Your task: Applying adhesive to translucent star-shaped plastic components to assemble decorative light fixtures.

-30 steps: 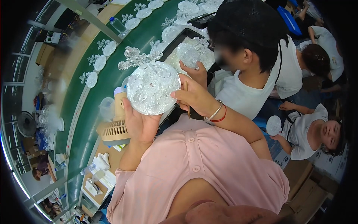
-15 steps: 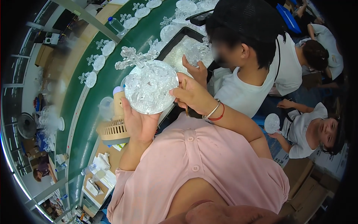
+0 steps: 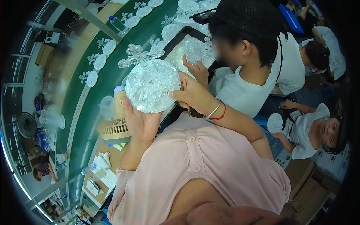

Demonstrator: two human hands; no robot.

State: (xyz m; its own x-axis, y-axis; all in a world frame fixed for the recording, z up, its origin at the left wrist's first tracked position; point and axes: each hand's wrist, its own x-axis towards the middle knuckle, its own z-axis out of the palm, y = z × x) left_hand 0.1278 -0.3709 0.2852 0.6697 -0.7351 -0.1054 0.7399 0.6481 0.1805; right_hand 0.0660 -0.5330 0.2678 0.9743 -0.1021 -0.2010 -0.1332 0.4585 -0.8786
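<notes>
A clear snowflake ornament with a round base (image 3: 153, 87) is held up in front of my chest. Its base is crusted with glassy chips, and the snowflake part points up and away to the left. My left hand (image 3: 141, 122) grips the base from below at its near left edge, fingers partly hidden behind it. At the right rim, my right hand (image 3: 193, 93) presses its thumb on the base. A thin brownish stick (image 3: 186, 86), perhaps a brush, is also pinched in that hand; its tip points down.
Beyond lies a black tray (image 3: 180, 39) of clear granules, where a co-worker's hand (image 3: 198, 71) works. Similar ornaments (image 3: 99, 62) line the green conveyor belt (image 3: 84, 103). A beige fan (image 3: 116, 129) stands left of my hand. Another person on the right holds a white disc (image 3: 275, 123).
The ornament has tilted slightly in my hands, so its snowflake part shows at a different angle. My hands have kept their hold almost in place.
</notes>
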